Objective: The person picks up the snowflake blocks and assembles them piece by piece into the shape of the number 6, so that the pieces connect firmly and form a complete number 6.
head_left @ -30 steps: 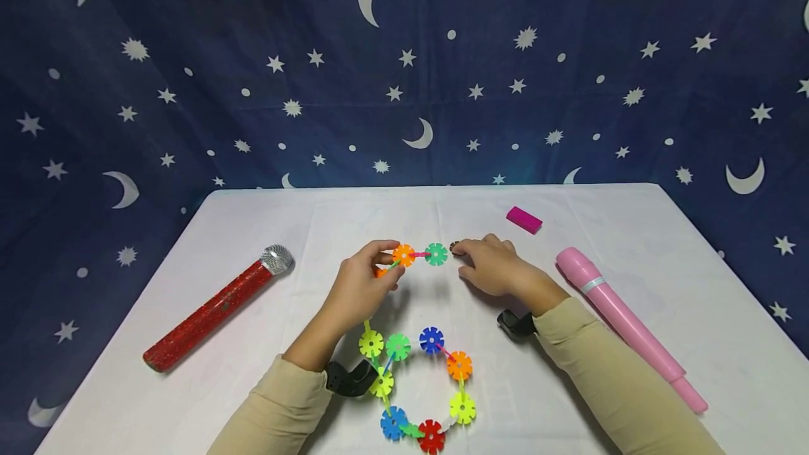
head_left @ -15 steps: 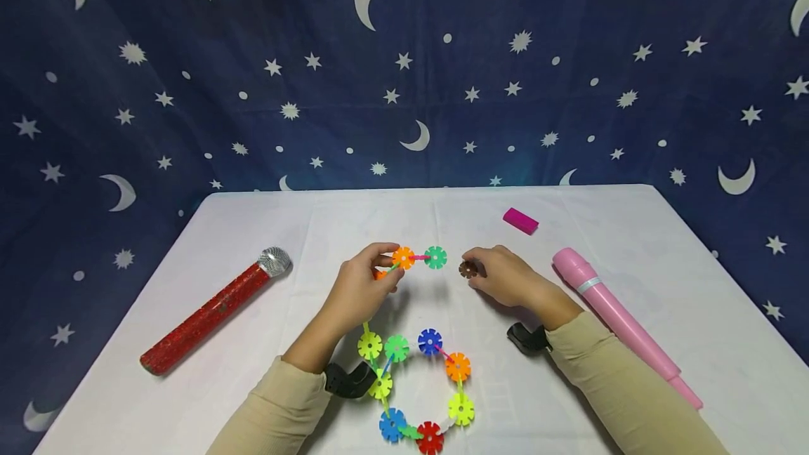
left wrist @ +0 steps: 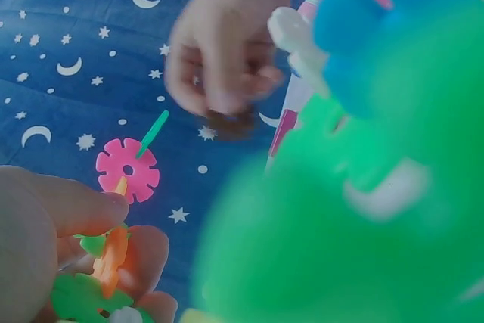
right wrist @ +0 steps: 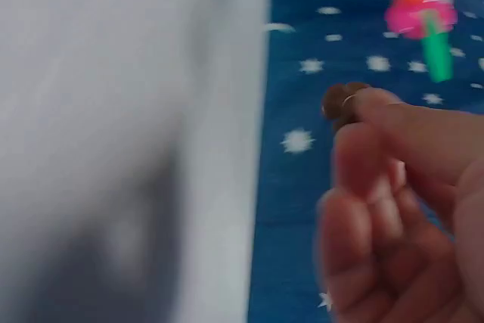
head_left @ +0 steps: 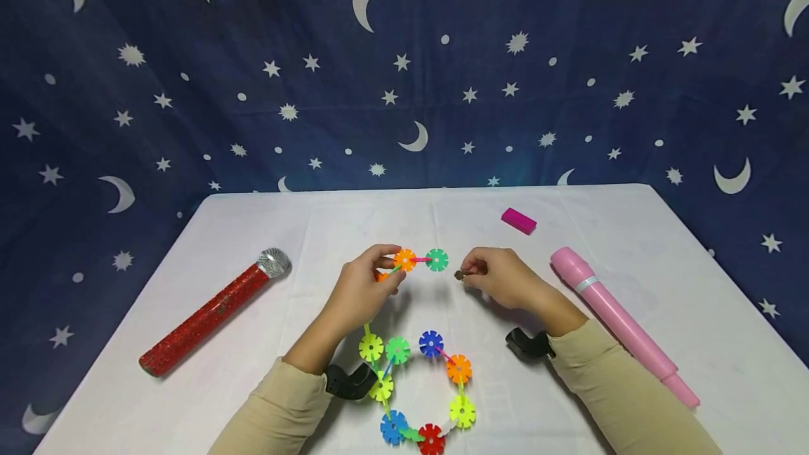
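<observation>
In the head view my left hand [head_left: 360, 290] pinches a chain of notched plastic discs by an orange disc [head_left: 405, 260]. A green disc [head_left: 437, 260] sticks out at the chain's end, joined through a pink disc [left wrist: 110, 163] seen flat in the left wrist view. To its right, my right hand [head_left: 505, 278] holds a brown notched disc [head_left: 461, 275] between thumb and fingertips, edge toward the head camera and apart from the green one. Below my left hand the linked discs form a loop, with a red disc [head_left: 432, 439] at the near side and a blue disc [head_left: 432, 343] at the far side.
A red microphone [head_left: 211, 314] with a silver head lies on the left of the white table [head_left: 278, 220]. On the right lies a pink microphone-shaped toy [head_left: 622, 325]. A magenta block [head_left: 519, 220] sits near the back edge, before a dark blue star-patterned cloth [head_left: 341, 111].
My right hand has taken hold of the brown disc, drawn it slightly nearer to me and turned it edge-on. The left hand stays almost in place with the chain.
</observation>
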`<action>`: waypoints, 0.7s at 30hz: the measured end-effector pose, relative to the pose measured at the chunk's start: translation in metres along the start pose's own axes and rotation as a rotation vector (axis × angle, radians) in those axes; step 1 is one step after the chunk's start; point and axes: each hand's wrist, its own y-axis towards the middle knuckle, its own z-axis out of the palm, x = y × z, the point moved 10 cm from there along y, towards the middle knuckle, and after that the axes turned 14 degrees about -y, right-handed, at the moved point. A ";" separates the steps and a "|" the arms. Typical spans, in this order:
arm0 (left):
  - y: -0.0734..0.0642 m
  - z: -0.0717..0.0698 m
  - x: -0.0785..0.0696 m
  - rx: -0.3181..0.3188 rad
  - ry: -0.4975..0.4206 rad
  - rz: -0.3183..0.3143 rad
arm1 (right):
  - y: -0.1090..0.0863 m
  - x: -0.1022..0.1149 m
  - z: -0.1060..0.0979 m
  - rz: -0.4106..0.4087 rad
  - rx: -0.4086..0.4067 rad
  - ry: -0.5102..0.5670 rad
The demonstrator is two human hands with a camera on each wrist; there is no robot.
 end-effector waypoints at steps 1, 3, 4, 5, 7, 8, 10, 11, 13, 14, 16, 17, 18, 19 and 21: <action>0.000 0.000 0.000 0.000 -0.002 0.000 | -0.002 0.002 -0.006 0.002 -0.047 0.051; 0.000 0.000 0.000 0.000 -0.001 0.000 | -0.008 0.008 -0.019 0.002 -0.145 0.136; 0.000 0.000 -0.001 -0.001 0.000 0.001 | -0.010 0.012 -0.025 -0.001 -0.188 0.166; 0.000 0.000 -0.001 -0.001 -0.001 0.001 | -0.013 0.014 -0.029 -0.004 -0.224 0.183; -0.001 0.000 -0.001 -0.002 -0.004 0.001 | -0.016 0.020 -0.036 -0.027 -0.282 0.184; -0.001 0.000 -0.002 -0.002 -0.005 0.001 | -0.017 0.023 -0.037 -0.041 -0.298 0.180; -0.001 -0.001 -0.002 -0.004 -0.007 0.003 | -0.018 0.026 -0.040 -0.070 -0.323 0.166; -0.001 -0.001 -0.002 -0.004 -0.010 0.003 | -0.019 0.027 -0.040 -0.080 -0.333 0.159; -0.001 -0.002 -0.002 -0.005 -0.013 0.006 | -0.020 0.029 -0.043 -0.095 -0.350 0.156; -0.002 -0.002 -0.003 -0.006 -0.014 0.007 | -0.021 0.029 -0.043 -0.099 -0.357 0.155; -0.001 -0.002 -0.003 -0.005 -0.017 0.011 | -0.022 0.030 -0.045 -0.114 -0.364 0.154; -0.001 -0.002 -0.003 -0.005 -0.015 0.013 | -0.023 0.032 -0.046 -0.123 -0.366 0.155; -0.002 -0.002 -0.003 -0.006 -0.015 0.014 | -0.024 0.034 -0.047 -0.137 -0.370 0.156; -0.002 -0.002 -0.003 -0.006 -0.015 0.015 | -0.024 0.035 -0.047 -0.150 -0.372 0.158; -0.002 -0.002 -0.004 -0.010 -0.013 0.017 | -0.025 0.038 -0.048 -0.175 -0.376 0.159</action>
